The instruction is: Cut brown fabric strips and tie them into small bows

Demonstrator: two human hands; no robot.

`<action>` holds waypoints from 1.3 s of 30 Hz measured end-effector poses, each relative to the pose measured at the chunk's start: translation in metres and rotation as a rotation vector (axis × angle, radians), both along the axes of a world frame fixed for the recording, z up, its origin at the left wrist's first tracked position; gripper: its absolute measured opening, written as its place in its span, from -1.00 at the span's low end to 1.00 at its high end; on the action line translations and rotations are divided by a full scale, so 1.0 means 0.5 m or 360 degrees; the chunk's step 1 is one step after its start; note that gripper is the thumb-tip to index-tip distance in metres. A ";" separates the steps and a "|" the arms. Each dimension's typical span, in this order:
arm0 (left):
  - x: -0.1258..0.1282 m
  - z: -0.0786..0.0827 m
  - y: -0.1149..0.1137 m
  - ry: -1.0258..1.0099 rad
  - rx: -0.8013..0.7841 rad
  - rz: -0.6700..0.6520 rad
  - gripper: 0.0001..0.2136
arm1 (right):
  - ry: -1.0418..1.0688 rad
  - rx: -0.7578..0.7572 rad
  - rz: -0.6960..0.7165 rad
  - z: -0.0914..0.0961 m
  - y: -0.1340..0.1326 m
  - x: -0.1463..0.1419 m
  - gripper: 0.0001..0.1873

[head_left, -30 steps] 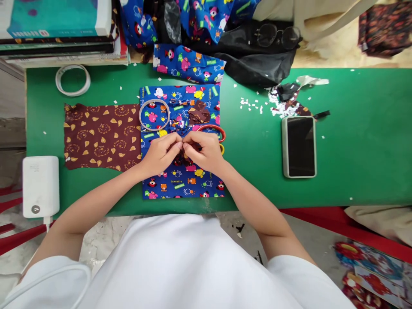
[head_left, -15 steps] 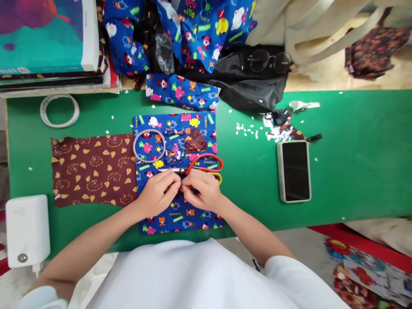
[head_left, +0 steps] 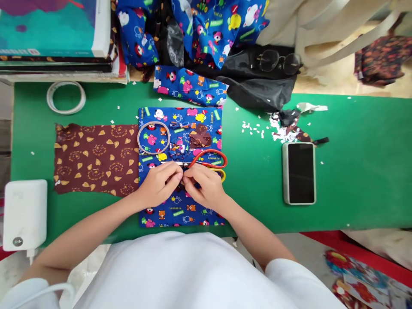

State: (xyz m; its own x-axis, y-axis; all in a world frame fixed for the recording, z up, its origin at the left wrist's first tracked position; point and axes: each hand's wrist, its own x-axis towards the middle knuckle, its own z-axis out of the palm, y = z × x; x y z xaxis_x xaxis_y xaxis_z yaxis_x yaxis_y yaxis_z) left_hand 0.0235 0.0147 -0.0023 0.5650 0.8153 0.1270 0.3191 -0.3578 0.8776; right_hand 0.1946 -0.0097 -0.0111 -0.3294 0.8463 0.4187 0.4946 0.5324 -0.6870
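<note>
My left hand (head_left: 162, 182) and my right hand (head_left: 206, 183) meet fingertip to fingertip over a blue cartoon-print cloth (head_left: 180, 216). Both are closed in a pinch; what they hold is mostly hidden, with only a bit of dark material showing beneath the fingers. Just beyond the hands lie scissors with red and yellow handles (head_left: 222, 153), their blades pointing left and partly covered. On the cloth rest a thin pale ring (head_left: 138, 143), a brown fabric scrap (head_left: 201, 136) and small blue fabric pieces (head_left: 179, 148). A brown leaf-print cloth (head_left: 96, 161) spreads to the left.
A phone (head_left: 301, 174) lies at right, near white paper bits (head_left: 283, 131). A tape roll (head_left: 51, 107) and a white power bank (head_left: 25, 214) are at left. Stacked books (head_left: 103, 32), a folded blue cloth (head_left: 189, 88), a black bag (head_left: 257, 92) and glasses (head_left: 268, 61) line the back.
The view has shifted slightly, so the things on the table appear a little further right. Both hands keep pinching together at the same place over the blue cloth.
</note>
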 end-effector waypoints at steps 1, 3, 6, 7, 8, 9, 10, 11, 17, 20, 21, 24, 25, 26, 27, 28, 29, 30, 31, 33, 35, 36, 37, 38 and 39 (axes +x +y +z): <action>0.000 -0.001 -0.001 0.0006 0.0002 0.0014 -0.81 | -0.0007 -0.0001 -0.0004 -0.001 -0.001 0.000 -0.88; 0.001 -0.003 -0.001 0.0001 -0.0002 0.0056 -0.81 | -0.0010 -0.0015 -0.0017 -0.004 -0.002 0.001 -0.88; 0.003 -0.005 -0.002 0.0006 -0.0010 0.0092 -0.81 | -0.0007 -0.0047 -0.0033 -0.008 0.001 0.003 -0.87; 0.004 -0.006 -0.002 -0.0002 -0.0028 0.0100 -0.81 | 0.0005 -0.0062 -0.0041 -0.008 0.003 0.004 -0.86; 0.005 -0.007 -0.002 -0.0011 -0.0056 0.0109 -0.82 | 0.0017 -0.0098 -0.0053 -0.008 0.005 0.005 -0.86; 0.006 -0.008 -0.002 -0.0018 -0.0077 0.0121 -0.82 | 0.0032 -0.0158 -0.0068 -0.008 0.007 0.006 -0.86; 0.007 -0.009 -0.002 -0.0026 -0.0076 0.0133 -0.82 | 0.0054 -0.0231 -0.0073 -0.007 0.008 0.007 -0.85; 0.007 -0.011 -0.002 -0.0029 -0.0066 0.0149 -0.84 | 0.0085 -0.0303 -0.0070 -0.007 0.010 0.007 -0.85; 0.010 -0.010 -0.002 -0.0014 -0.0021 0.0182 -0.85 | 0.0209 -0.0443 -0.0087 -0.009 0.016 0.004 -0.85; 0.011 -0.010 -0.002 0.0030 0.0034 0.0139 -0.84 | 0.0213 -0.0439 -0.0093 -0.013 0.017 0.003 -0.84; 0.012 -0.010 -0.001 0.0036 0.0057 0.0136 -0.84 | 0.0216 -0.0431 -0.0091 -0.014 0.018 0.003 -0.84; 0.014 -0.014 -0.001 0.0029 0.0097 0.0151 -0.86 | 0.0225 -0.0412 -0.0081 -0.016 0.017 0.004 -0.85; 0.015 -0.015 -0.002 0.0026 0.0103 0.0159 -0.86 | 0.0226 -0.0404 -0.0081 -0.016 0.017 0.004 -0.85; 0.015 -0.015 -0.002 0.0026 0.0109 0.0167 -0.86 | 0.0226 -0.0397 -0.0083 -0.016 0.017 0.003 -0.86; 0.016 -0.015 -0.003 0.0028 0.0115 0.0175 -0.86 | 0.0229 -0.0395 -0.0086 -0.016 0.017 0.003 -0.86; 0.016 -0.015 -0.004 0.0032 0.0118 0.0182 -0.86 | 0.0234 -0.0398 -0.0091 -0.016 0.017 0.002 -0.86; 0.016 -0.014 -0.006 0.0034 0.0117 0.0191 -0.85 | 0.0239 -0.0407 -0.0102 -0.015 0.018 0.001 -0.86; 0.016 -0.013 -0.007 0.0036 0.0111 0.0202 -0.85 | 0.0245 -0.0421 -0.0116 -0.015 0.018 0.001 -0.85; 0.016 -0.012 -0.008 0.0036 0.0099 0.0215 -0.85 | 0.0253 -0.0439 -0.0129 -0.014 0.019 0.000 -0.85; 0.016 -0.010 -0.009 0.0040 0.0071 0.0239 -0.85 | 0.0279 -0.0480 -0.0135 -0.012 0.020 -0.001 -0.85; 0.016 -0.009 -0.010 0.0051 0.0054 0.0257 -0.85 | 0.0311 -0.0514 -0.0099 -0.010 0.021 0.000 -0.86; 0.016 -0.009 -0.010 0.0055 0.0042 0.0270 -0.86 | 0.0327 -0.0527 -0.0073 -0.009 0.022 0.001 -0.86; 0.016 -0.010 -0.009 0.0051 0.0019 0.0287 -0.88 | 0.0342 -0.0535 -0.0048 -0.008 0.022 0.002 -0.87; 0.015 -0.010 -0.009 0.0037 -0.0013 0.0299 -0.90 | 0.0354 -0.0540 -0.0026 -0.007 0.022 0.003 -0.87; 0.015 -0.011 -0.008 0.0018 -0.0044 0.0301 -0.92 | 0.0361 -0.0544 -0.0008 -0.007 0.021 0.004 -0.87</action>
State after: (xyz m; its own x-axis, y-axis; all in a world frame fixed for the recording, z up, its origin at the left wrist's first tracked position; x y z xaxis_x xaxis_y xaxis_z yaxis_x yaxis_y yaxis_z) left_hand 0.0310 0.0107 -0.0077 0.4028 0.9101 0.0977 0.3885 -0.2666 0.8820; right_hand 0.1964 0.0008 -0.0144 -0.2566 0.9506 0.1747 0.3121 0.2525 -0.9159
